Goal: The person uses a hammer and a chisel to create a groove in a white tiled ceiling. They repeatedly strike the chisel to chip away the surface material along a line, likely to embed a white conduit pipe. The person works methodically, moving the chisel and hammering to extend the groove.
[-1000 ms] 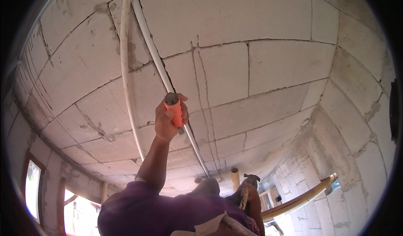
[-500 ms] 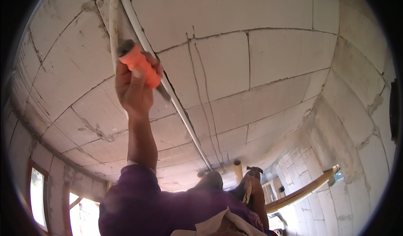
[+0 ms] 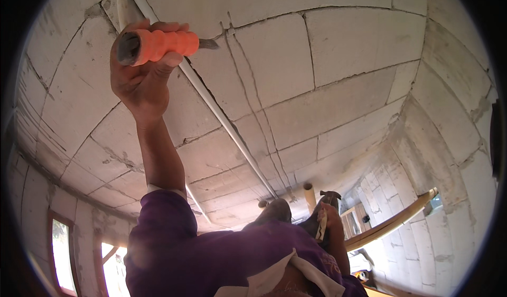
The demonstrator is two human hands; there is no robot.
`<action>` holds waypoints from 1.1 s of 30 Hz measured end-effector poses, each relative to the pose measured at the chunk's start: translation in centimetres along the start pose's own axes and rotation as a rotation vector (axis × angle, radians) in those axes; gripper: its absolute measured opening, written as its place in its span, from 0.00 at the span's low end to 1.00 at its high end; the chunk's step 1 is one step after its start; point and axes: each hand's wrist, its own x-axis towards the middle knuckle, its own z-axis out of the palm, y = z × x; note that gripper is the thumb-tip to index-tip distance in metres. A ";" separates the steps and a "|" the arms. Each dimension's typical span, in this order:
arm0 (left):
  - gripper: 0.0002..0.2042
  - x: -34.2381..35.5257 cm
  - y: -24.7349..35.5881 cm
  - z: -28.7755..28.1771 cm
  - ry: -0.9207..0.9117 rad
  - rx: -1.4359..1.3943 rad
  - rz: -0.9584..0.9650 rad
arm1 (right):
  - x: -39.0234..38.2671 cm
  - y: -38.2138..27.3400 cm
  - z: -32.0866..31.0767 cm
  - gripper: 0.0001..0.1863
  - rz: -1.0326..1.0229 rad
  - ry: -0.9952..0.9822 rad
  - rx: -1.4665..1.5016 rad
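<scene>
My left hand [image 3: 141, 88] is raised high against the block wall, its fingers wrapped round a chisel [image 3: 166, 44] with a ribbed orange grip. The chisel's dark butt end faces left, and its flat grey blade points right, near two thin wavy grooves [image 3: 248, 70] cut in the wall. Whether the blade touches the wall I cannot tell. Behind the hand and chisel runs a white pipe [image 3: 219, 115] set in a long slot. Low down, close to my body, my right hand [image 3: 334, 220] is closed round a hammer [image 3: 330, 195], its dark head upward. Most of its handle is hidden.
Large pale blocks [image 3: 364, 41] with rough joints make up the wall. A second pipe [image 3: 122, 4] stands beside the slot. At lower right are a curved wooden beam [image 3: 393, 222] and a round brown post [image 3: 309, 196]. Framed openings [image 3: 62, 252] let in light at lower left.
My left hand has moved up and left, turning the chisel so its blade points right instead of down to the right. My right hand keeps the hammer low. The view has shifted slightly.
</scene>
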 end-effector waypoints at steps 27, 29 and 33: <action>0.13 4.3 -1.1 1.1 -0.252 -0.131 0.114 | -22.0 -10.7 27.0 0.25 -1.060 -0.140 -0.658; 0.14 4.0 -1.0 1.1 -0.252 -0.121 0.061 | -23.1 -10.4 28.1 0.26 -1.132 -0.141 -0.707; 0.16 4.2 -0.2 1.0 -0.310 -0.040 -0.016 | -24.5 -10.0 29.5 0.28 -1.229 -0.176 -0.736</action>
